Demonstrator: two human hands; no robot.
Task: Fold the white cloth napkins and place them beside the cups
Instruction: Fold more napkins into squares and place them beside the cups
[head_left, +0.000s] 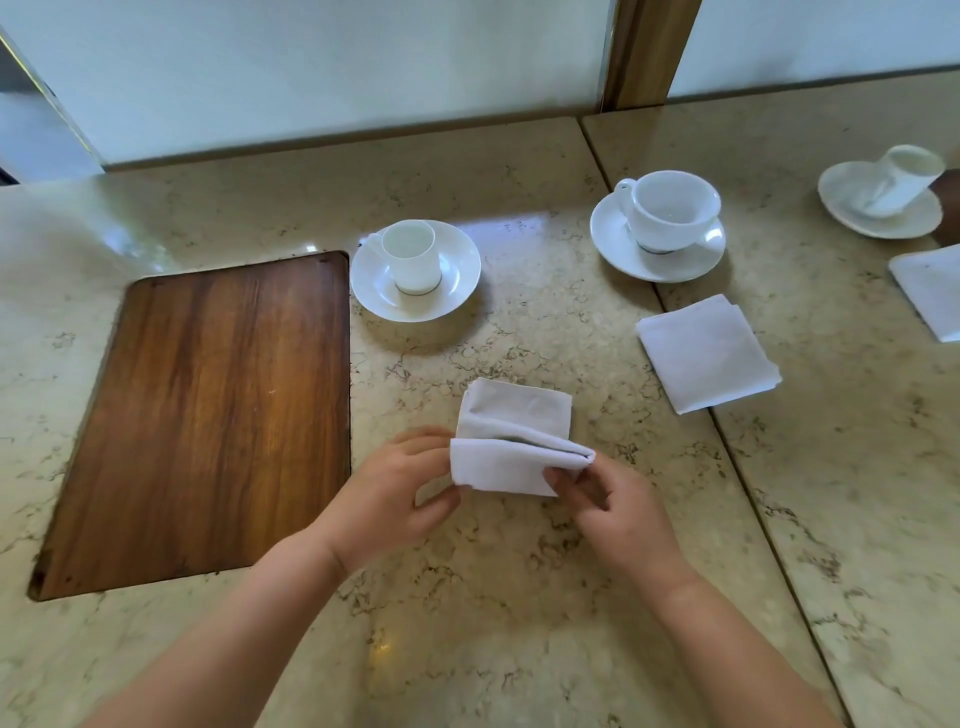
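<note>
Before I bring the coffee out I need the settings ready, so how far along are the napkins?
One folded napkin already lies flat beside the wide cup on the right. The second napkin is mid-fold: the left hand and right hand pinch its near edge, lifted off the counter. It still has to be flattened and set beside the small cup.

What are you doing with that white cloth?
A person is folding a white napkin on the stone counter. The left hand and the right hand each pinch one end of it, with the near half lifted. Another napkin already lies folded beside the wide cup on its saucer. The small cup near the wooden board has no napkin beside it yet.
</note>
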